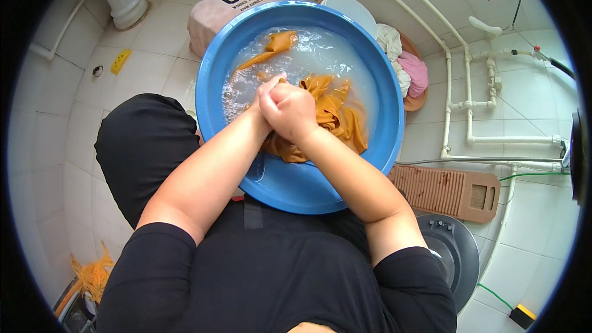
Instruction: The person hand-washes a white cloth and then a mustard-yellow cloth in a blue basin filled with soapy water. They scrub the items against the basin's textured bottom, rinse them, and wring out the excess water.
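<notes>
A large round blue basin (393, 95) in front of me holds cloudy, sudsy water. In it lies a wet mustard-brown garment (336, 111), bunched to the right of my hands, with another fold rising from the water at the far left. My left hand (264, 94) and my right hand (288, 110) are pressed together above the water, both closed. A bit of the mustard cloth shows between them, and its wet bulk hangs beneath and beside my right wrist. Most of what lies inside the grip is hidden by my fingers.
A brown ridged washboard (447, 192) lies right of the basin, by a grey round tub (453, 259). Behind stand a cloth-covered object (209, 15) and an orange basin (414, 103) with white and pink laundry. White pipes (449, 80) run along the right wall.
</notes>
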The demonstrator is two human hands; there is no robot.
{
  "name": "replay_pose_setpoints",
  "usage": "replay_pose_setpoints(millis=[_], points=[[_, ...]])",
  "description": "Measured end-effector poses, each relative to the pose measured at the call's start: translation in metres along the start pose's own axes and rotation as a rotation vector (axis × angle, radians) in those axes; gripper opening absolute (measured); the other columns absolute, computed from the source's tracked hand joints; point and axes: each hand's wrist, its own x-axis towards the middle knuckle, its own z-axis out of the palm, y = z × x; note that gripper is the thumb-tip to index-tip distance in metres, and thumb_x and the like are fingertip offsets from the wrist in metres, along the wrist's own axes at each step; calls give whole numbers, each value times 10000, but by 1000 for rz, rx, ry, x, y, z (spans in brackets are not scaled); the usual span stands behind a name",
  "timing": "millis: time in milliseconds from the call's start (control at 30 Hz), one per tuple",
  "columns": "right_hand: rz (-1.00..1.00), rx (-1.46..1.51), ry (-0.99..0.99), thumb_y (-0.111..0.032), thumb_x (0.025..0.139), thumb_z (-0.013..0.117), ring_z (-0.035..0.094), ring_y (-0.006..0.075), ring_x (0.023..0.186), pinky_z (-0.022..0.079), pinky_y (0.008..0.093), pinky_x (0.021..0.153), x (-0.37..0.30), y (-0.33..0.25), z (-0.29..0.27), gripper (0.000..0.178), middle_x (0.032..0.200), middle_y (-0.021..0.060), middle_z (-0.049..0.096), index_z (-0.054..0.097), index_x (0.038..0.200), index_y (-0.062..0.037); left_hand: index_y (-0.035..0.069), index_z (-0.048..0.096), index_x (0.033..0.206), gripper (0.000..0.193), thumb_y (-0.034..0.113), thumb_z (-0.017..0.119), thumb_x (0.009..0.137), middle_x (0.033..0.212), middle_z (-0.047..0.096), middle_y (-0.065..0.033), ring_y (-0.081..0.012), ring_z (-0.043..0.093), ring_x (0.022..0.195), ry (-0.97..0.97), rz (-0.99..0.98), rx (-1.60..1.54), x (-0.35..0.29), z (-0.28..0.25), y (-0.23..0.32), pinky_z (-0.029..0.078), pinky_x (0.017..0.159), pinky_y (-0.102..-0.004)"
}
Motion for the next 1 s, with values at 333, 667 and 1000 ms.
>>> replay_pose_setpoints(millis=[333, 667, 1000], points=[[754, 394, 123, -505, 873, 472, 542, 191, 721, 427, 322, 683, 27, 186, -7, 510, 772, 103, 616, 620, 808, -22, 31, 539, 928, 231, 174, 655, 789, 907, 587, -109, -215, 582, 825, 325, 70, 283, -1, 38, 2, 492, 739, -368], [435, -614, -20, -397, 834, 542, 604, 282, 810, 473, 406, 725, 9, 159, -22, 346, 824, 129, 621, 644, 804, -68, -7, 464, 1162, 365, 136, 580, 846, 1077, 558, -125, -210, 541, 981, 427, 101, 390, 8, 32, 2, 423, 888, -323], [-140, 21, 227, -225, 828, 567, 545, 319, 660, 445, 378, 596, -14, 35, 0, 238, 713, 125, 542, 546, 662, -55, 36, 540, 1118, 425, 378, 556, 865, 967, 577, -90, -185, 550, 835, 364, 21, 507, 2, 38, 8, 451, 726, -316]])
